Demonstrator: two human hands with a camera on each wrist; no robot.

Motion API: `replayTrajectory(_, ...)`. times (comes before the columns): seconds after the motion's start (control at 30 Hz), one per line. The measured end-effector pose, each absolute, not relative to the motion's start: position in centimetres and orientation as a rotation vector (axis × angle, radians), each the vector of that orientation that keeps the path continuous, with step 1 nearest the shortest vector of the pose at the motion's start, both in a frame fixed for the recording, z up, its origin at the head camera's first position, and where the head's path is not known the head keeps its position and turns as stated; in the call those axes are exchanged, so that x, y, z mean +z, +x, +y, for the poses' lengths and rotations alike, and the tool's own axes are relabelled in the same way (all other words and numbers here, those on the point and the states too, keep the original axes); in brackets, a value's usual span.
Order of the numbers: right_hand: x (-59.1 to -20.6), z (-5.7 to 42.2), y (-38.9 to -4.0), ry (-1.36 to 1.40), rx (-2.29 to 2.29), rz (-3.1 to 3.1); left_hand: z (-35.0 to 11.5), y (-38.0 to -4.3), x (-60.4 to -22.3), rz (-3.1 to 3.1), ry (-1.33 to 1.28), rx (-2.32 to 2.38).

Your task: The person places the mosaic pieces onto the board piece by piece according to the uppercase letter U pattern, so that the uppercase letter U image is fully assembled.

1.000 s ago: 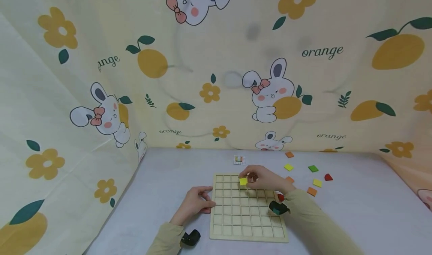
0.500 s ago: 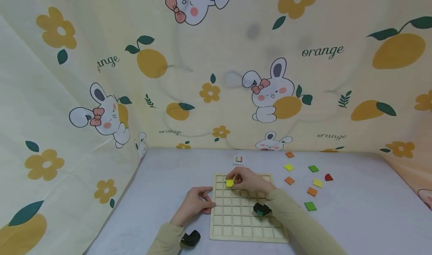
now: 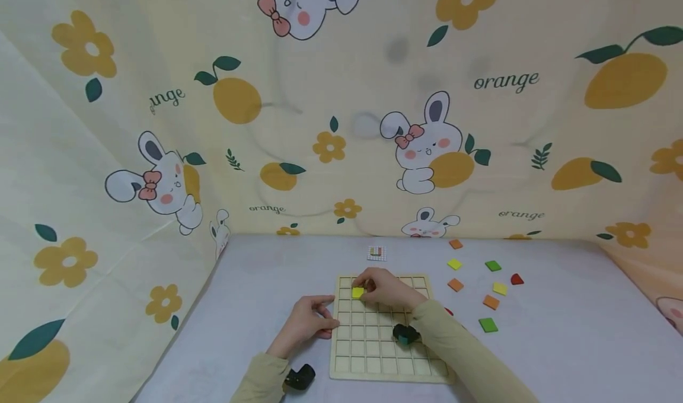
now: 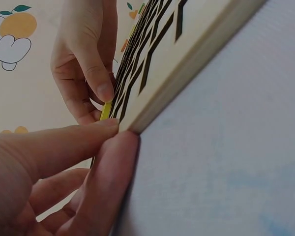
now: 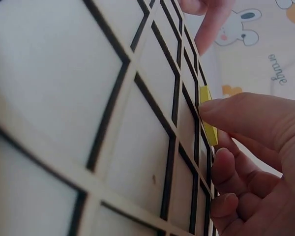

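Behind your work, filling most of the frame, hangs a cream backdrop [image 3: 341, 71] with rabbits, flowers and fruit; the word "orange" [image 3: 507, 82] reads clearly at upper right. A pale table [image 3: 576, 308] spreads below. At lower centre lies a wooden board [image 3: 392, 365], ridged into square compartments. Your left hand [image 3: 306, 319] has index finger and thumb outstretched and apart, touching the board's left edge. Your right hand [image 3: 385, 288] is over its upper half, thumb and finger drawn together in a pinch. Above the board sits a gridded card [image 3: 376, 253] with a coloured U-like shape. Loose orange, yellow, green and red pieces [image 3: 491, 301] scatter right of centre. The yellow tile [image 3: 357, 293] in your pinch is over the board's upper left; I cannot tell whether it sits inside a compartment.
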State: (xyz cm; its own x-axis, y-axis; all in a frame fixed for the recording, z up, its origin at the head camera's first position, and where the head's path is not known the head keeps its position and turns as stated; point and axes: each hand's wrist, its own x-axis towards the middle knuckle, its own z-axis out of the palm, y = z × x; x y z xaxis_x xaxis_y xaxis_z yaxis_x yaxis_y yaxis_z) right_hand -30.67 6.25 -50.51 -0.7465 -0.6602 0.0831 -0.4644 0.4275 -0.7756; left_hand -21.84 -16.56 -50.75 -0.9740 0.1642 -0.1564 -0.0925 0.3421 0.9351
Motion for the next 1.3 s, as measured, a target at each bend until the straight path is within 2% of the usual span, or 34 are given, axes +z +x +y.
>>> replayTrajectory(0.77, -50.4, 6.3, -30.5, -0.931, -1.282, 2.453, -16.7, -21.9, -50.8, 2.363, 0.074, 1.702)
replayTrajectory(1.13, -48.9, 10.8, -31.1, -0.986, -1.333, 2.455, -16.5, -21.8, -51.0, 2.365, 0.069, 1.715)
replayTrajectory(1.3, -48.1, 14.0, -32.0, -0.913, -1.341, 2.543, -16.7, -21.8, -51.2, 2.376, 0.1, 1.713)
